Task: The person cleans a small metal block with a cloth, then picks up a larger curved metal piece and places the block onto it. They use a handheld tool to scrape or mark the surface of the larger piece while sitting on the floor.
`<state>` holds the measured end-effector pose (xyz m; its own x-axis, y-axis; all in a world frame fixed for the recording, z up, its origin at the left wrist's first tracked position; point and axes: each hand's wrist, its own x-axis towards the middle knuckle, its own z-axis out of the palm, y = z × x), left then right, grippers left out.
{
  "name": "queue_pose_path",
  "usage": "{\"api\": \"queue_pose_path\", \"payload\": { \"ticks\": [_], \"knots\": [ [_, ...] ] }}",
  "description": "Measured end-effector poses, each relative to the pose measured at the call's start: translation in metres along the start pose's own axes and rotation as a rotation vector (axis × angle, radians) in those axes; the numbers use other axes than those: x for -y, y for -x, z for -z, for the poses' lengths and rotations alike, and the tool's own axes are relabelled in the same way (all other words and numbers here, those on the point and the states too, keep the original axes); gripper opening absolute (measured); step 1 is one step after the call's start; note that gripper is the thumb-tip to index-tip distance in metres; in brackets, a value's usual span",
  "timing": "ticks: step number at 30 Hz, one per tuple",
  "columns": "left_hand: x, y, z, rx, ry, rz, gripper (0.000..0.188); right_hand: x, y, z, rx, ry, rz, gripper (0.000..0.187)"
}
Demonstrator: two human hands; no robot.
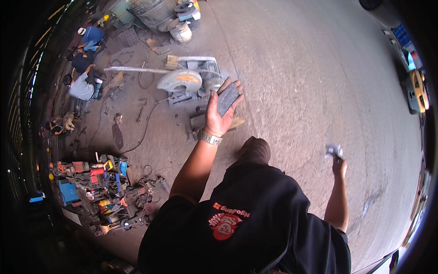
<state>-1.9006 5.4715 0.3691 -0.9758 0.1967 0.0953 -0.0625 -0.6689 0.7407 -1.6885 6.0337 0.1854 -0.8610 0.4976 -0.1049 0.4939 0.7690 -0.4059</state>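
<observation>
My left hand is raised in front of me, its fingers closed around a flat dark grey rectangular block. A metal watch sits on that wrist. My right hand hangs low at my right side and grips a small pale crumpled thing, maybe a rag or glove; it is too blurred to name. My black shirt with a red print fills the lower middle of the view. A cut-off saw stands on the concrete floor just beyond my left hand.
A long metal bar lies in the saw. A pile of tools and boxes crowds the lower left. Several people crouch at the far left. Drums and buckets stand at the top. A yellow machine is at the right.
</observation>
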Motion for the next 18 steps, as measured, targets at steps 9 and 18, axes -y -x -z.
{"api": "queue_pose_path", "payload": {
  "ticks": [9, 18],
  "knots": [
    [0.045, -0.248, 0.056, -0.089, -1.223, -0.577, 0.110, 0.191, -0.272, 0.010, -0.104, -0.015, 0.277, 0.030],
    [0.034, -0.466, 0.081, -0.434, -0.405, -0.216, 0.066, 0.075, -0.338, -0.090, 0.558, 0.401, -0.358, 0.050]
  ]
}}
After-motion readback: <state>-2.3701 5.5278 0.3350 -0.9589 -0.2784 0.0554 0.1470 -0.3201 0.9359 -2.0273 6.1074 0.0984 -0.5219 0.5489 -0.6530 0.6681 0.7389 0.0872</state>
